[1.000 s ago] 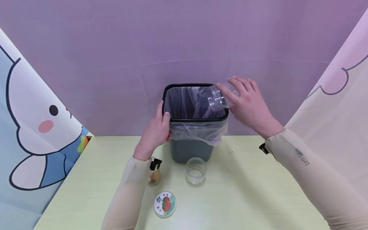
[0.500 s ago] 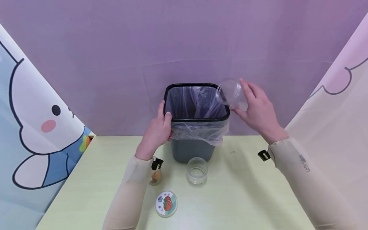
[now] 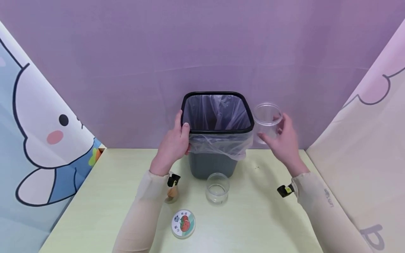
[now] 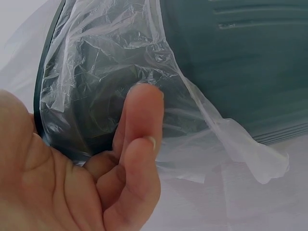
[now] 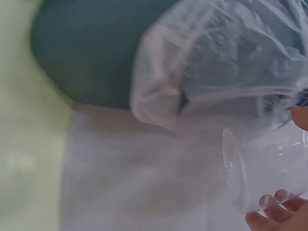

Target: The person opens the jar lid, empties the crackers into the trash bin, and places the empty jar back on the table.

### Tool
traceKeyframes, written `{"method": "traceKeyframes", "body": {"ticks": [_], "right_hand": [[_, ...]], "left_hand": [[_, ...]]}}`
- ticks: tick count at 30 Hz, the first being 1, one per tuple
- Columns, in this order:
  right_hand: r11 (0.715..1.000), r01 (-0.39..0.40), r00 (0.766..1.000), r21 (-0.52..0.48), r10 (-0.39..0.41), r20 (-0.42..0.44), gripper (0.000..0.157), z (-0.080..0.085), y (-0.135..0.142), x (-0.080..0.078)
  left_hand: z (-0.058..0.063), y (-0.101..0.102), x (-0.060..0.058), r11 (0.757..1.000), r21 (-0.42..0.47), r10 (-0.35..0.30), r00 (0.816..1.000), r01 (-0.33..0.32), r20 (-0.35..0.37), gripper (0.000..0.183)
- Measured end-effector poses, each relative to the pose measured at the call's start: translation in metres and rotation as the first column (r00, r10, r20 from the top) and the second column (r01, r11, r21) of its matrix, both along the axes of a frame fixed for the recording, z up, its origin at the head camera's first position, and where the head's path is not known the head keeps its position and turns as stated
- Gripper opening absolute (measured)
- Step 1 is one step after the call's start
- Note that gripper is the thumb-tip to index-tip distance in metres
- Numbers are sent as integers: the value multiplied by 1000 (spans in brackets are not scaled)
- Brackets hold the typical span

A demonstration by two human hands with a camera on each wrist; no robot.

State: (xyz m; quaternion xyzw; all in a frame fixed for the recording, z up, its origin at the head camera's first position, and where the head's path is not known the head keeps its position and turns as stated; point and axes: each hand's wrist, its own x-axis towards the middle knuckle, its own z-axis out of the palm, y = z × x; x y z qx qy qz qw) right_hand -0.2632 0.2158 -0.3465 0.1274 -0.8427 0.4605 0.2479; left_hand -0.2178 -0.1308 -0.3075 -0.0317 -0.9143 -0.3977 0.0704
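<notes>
My left hand point(image 3: 172, 146) grips the left side of a dark grey trash can point(image 3: 212, 165) with a black rim. A thin clear bag point(image 3: 218, 144) lines it and folds over the outside. In the left wrist view, my fingers point(image 4: 144, 113) lie against the bagged wall. Right of the can, my right hand point(image 3: 286, 144) holds a clear plastic jar point(image 3: 267, 123), mouth up, above the table. Thumb and fingers sit on opposite sides of this jar point(image 5: 267, 166) in the right wrist view. Nothing shows inside it.
In front of the can stands another clear jar point(image 3: 217, 189). A round lid point(image 3: 183, 224) with a tomato picture lies nearer. Partly behind my left wrist is a small container point(image 3: 172, 195) with something brownish. A purple curtain point(image 3: 202, 45) hangs behind the table point(image 3: 253, 218).
My right hand has moved from over the can's mouth to its right side and lower. The jar has turned from tipped over the can to mouth up. The left hand keeps its place.
</notes>
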Motion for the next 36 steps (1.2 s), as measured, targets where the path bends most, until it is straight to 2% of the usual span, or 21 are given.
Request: {"method": "traceKeyframes", "body": {"ticks": [4,8,11,20,27,32,36], "right_hand": [[995,-39,997,-95,44,57,86,-28,3,5],[975,-98,984,-198,125,128,88,-56,4,11],[966,-115,973,-231,157,171,90,-74,4,15],[961,-93,947,-261,166,274,91,-120,-1,30],[945,-104,923,-309,208,324,95,-146,-3,42],[949,-98,891,-298,218,399,96,-156,-6,49],[941,-111,863,-320,251,439,93,-163,-8,51]], "left_hand": [[0,1,0,1000,-1,3,1000,-3,2,64],[0,1,1,1000,-2,6,1000,-6,8,64],[0,1,1,1000,-2,5,1000,-4,13,64],[-2,1,0,1000,-4,0,1000,0,4,64],[-2,1,-1,1000,-2,1,1000,-1,-2,64],[-2,0,-2,1000,-6,-1,1000,1,1,64],[-2,0,-1,1000,-11,-1,1000,2,5,64]]}}
